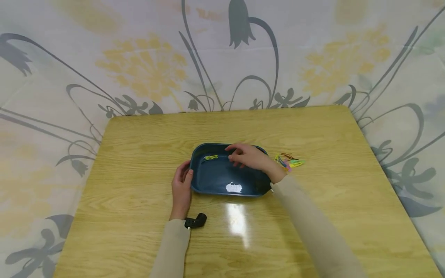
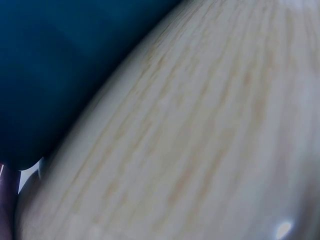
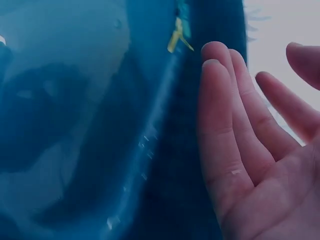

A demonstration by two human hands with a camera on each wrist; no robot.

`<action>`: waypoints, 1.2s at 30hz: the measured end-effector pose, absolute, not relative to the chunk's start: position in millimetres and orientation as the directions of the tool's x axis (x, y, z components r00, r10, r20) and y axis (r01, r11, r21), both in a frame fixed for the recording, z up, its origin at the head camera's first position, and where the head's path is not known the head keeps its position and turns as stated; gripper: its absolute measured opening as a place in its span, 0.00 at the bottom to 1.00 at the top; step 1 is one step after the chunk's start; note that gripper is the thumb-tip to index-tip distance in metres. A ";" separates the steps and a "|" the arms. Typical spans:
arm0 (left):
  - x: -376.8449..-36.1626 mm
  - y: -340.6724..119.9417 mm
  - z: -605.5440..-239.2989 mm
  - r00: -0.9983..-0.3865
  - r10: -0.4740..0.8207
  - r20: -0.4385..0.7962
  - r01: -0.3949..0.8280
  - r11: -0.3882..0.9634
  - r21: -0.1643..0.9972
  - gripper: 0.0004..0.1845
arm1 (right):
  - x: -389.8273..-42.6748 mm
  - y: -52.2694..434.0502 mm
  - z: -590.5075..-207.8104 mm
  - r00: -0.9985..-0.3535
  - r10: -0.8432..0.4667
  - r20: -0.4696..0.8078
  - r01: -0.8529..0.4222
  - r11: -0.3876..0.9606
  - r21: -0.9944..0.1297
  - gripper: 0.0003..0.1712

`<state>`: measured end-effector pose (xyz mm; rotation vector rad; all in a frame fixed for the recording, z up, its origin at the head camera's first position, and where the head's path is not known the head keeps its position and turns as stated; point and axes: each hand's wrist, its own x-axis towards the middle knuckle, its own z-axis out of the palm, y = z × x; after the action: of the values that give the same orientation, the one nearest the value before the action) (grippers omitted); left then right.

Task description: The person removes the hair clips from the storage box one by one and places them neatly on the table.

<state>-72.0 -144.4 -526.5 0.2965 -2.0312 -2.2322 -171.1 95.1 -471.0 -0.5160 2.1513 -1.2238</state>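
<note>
A dark blue rectangular tray rests on the wooden table. At its left end my left hand grips the rim, thumb at the edge and fingers along the outer wall. My right hand hovers over the tray's right half; in the right wrist view its fingers are nearly straight and hold nothing. Thin yellow-green pieces, apparently hair clips, lie in the tray's far left part. The right wrist view shows a yellow piece beside a teal one. In the left wrist view the tray wall hides most of the left hand.
A small pile of colourful clips lies on the table just right of the tray, partly behind the right forearm. A black camera is strapped on the left wrist. Flower-patterned cloth stands behind the table.
</note>
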 end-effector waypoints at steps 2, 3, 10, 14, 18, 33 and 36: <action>-72.6 -144.4 -529.0 -0.976 -0.208 -0.069 -0.052 -0.089 0.995 0.19 | -172.6 89.0 -476.7 -0.730 -0.603 -0.322 -0.038 0.506 -0.861 0.24; -72.7 -144.2 -529.1 -0.976 -0.206 -0.070 -0.053 -0.087 0.995 0.19 | -173.3 86.2 -479.4 -0.725 -0.605 -0.328 -0.039 0.512 -0.858 0.24; -72.0 -143.1 -525.5 -0.977 -0.205 -0.063 -0.046 -0.085 0.995 0.19 | -179.6 69.3 -495.8 -0.695 -0.615 -0.373 -0.016 0.532 -0.847 0.25; -71.6 -142.8 -525.0 -0.978 -0.197 -0.066 -0.051 -0.083 0.995 0.19 | -182.4 61.2 -503.0 -0.693 -0.604 -0.395 0.001 0.547 -0.837 0.26; -71.4 -142.8 -525.1 -0.978 -0.193 -0.074 -0.059 -0.083 0.995 0.20 | -183.3 53.1 -506.6 -0.695 -0.592 -0.407 0.015 0.554 -0.832 0.26; -78.0 -148.3 -550.3 -0.975 -0.214 -0.055 -0.039 -0.080 0.996 0.21 | -185.2 32.5 -512.2 -0.763 -0.477 -0.436 0.091 0.589 -0.803 0.17; -77.7 -149.2 -549.5 -0.975 -0.217 -0.054 -0.038 -0.076 0.996 0.21 | -185.3 31.4 -513.8 -0.783 -0.445 -0.434 0.076 0.624 -0.777 0.15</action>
<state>-77.7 -149.2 -549.5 0.2854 -2.0472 -2.2001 -185.3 31.4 -513.8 -0.2878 2.2340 -1.1077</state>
